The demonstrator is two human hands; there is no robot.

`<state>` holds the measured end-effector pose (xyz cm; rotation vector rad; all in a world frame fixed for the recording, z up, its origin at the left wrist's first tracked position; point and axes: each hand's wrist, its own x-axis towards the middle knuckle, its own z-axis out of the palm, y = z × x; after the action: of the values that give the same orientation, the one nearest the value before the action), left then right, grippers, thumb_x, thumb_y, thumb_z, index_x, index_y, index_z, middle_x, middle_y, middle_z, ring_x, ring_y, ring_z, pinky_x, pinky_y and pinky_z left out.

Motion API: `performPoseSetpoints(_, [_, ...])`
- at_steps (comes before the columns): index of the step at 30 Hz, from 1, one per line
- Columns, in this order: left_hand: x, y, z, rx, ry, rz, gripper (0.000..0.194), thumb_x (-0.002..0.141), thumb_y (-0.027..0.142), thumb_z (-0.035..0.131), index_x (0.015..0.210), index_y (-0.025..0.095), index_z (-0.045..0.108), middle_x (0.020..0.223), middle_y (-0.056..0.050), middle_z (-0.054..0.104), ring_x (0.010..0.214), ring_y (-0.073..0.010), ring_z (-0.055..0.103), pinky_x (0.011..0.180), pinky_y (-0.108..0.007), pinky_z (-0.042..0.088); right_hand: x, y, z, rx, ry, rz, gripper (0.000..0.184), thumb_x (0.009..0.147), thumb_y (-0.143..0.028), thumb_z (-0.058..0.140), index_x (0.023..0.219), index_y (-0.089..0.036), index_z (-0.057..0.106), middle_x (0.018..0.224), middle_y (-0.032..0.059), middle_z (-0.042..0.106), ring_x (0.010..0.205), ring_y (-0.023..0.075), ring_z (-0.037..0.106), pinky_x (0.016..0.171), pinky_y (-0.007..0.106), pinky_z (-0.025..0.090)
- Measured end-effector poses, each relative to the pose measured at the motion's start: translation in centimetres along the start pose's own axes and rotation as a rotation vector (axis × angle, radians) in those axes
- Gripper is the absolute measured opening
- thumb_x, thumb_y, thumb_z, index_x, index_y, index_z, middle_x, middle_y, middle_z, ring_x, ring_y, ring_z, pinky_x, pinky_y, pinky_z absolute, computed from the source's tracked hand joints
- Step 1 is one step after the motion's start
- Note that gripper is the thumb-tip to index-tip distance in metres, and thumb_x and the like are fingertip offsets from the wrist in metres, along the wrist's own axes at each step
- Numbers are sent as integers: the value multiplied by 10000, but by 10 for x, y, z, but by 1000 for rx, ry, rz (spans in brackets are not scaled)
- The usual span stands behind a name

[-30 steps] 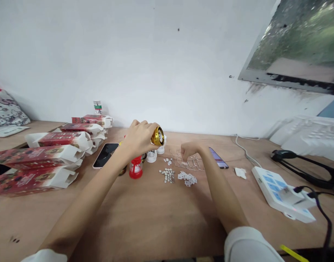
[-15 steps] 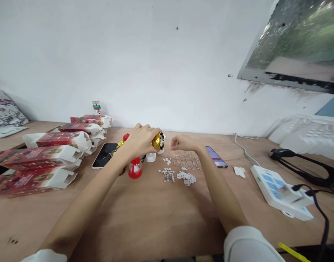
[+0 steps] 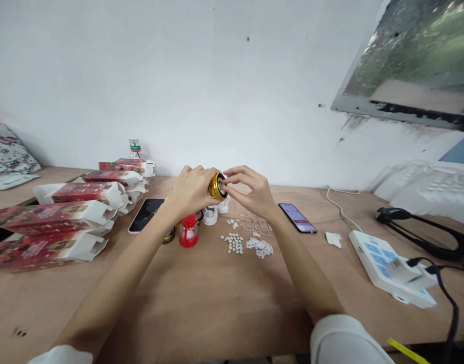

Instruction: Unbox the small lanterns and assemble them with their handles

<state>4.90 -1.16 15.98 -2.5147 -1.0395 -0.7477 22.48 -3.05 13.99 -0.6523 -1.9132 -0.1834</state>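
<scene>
My left hand (image 3: 192, 189) is wrapped around a small gold lantern (image 3: 215, 187), its round open end facing right. The lantern's other end is hidden in my palm. My right hand (image 3: 252, 189) comes from the right, with thumb and fingertips pinched together at the lantern's open end. Whatever small thing those fingertips may hold is too small to make out. Below the hands lie small round discs like button cells (image 3: 235, 243), small white plastic pieces (image 3: 260, 247) and thin bent wires (image 3: 254, 221). A small red lantern (image 3: 188, 232) stands below my left hand.
Red printed cartons (image 3: 80, 217) lie in a row at left, near a black phone (image 3: 144, 215). Small white lanterns (image 3: 210, 216) stand behind the red one. On the right are another phone (image 3: 298, 218), a crumpled white scrap (image 3: 333, 239) and a white power strip (image 3: 387, 268) with cables.
My right hand has moved left and up from above the wires to the gold lantern's open end. The lantern has shifted slightly left and up in my left hand.
</scene>
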Motion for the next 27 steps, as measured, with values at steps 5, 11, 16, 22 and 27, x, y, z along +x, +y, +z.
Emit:
performPoseSetpoints(5, [-1,3,1,51,28,2,303,740,340,565,985,163,565,828,-76,667,809,-249,595,689,-339,349,-2,-5,3,-71,3,-18,84,798,-141,591,769,-205,638,961,51,684,908,159,649,809,361,556])
performPoseSetpoints(11, [-3,4,2,70,66,17,271,737,319,552,965,173,559,814,-77,668,798,-249,587,675,-343,343,-3,-6,5,-113,29,-79,116,794,-111,560,727,-186,618,961,74,687,857,156,661,752,330,568])
performPoseSetpoints(16, [-3,4,3,65,89,31,275,730,319,556,968,181,556,798,-68,667,783,-242,580,667,-338,333,-3,-7,5,-164,32,-70,128,789,-126,558,692,-202,592,932,48,688,859,156,660,742,326,567])
performPoseSetpoints(22, [-3,6,-1,55,56,13,291,720,304,559,979,171,563,808,-70,663,792,-244,584,670,-341,334,-3,-9,6,-173,60,-97,132,786,-109,545,695,-194,588,897,56,687,841,158,660,711,316,568])
performPoseSetpoints(27, [-3,6,-3,24,66,5,253,734,324,549,940,178,563,794,-63,661,763,-231,580,668,-336,336,-1,-11,4,-126,43,-28,119,800,-133,554,719,-197,612,897,36,688,831,152,659,718,325,579])
